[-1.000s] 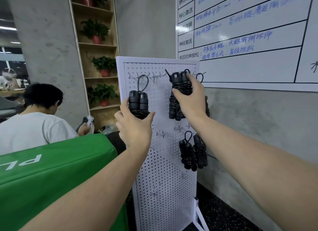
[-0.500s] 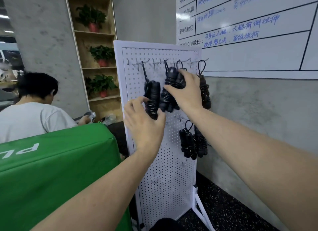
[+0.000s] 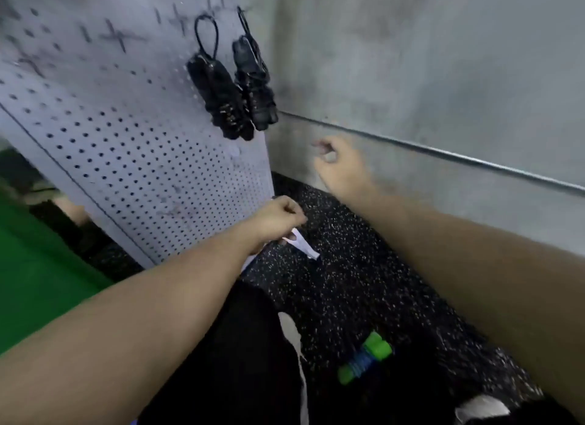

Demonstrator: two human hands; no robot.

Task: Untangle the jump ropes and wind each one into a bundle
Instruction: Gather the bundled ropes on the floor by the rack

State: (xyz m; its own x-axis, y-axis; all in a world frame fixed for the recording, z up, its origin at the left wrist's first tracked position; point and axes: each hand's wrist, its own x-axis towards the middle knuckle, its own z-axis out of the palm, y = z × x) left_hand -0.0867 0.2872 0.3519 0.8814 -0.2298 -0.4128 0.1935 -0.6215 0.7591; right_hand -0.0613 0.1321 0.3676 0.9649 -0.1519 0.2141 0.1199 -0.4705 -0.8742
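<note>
While the head view tilts down and blurs with motion, two wound black jump rope bundles hang side by side near the right edge of the white pegboard (image 3: 120,146), well above both hands. Left bundle (image 3: 218,103) hangs from a thin cord loop over a hook, coils wrapped round its handles, leaning down to the right. Right bundle (image 3: 254,88) hangs just beside it, touching or nearly touching at the lower end; cannot tell which. Left hand (image 3: 278,217) sits low by the pegboard's bottom right corner, fingers curled in, nothing clearly held; a white strip, seemingly part of the pegboard's stand (image 3: 302,245), shows just under it, and whether the hand touches it is unclear. Right hand (image 3: 340,166) is in front of the grey concrete wall (image 3: 443,69), right of the pegboard and below the bundles, fingers loosely curled, thumb and forefinger close together, holding nothing visible; blur hides finer detail. Neither hand touches a rope. A thin metal rail or pipe (image 3: 443,153) runs along the wall behind the right hand. Black speckled rubber floor (image 3: 364,282) fills the lower middle. A bottle with a green cap and blue label (image 3: 364,359) lies on the floor near the bottom. Green padded mat (image 3: 38,275) sits at the left edge. Dark clothing of the wearer (image 3: 240,361) shows between the forearms at the bottom.
</note>
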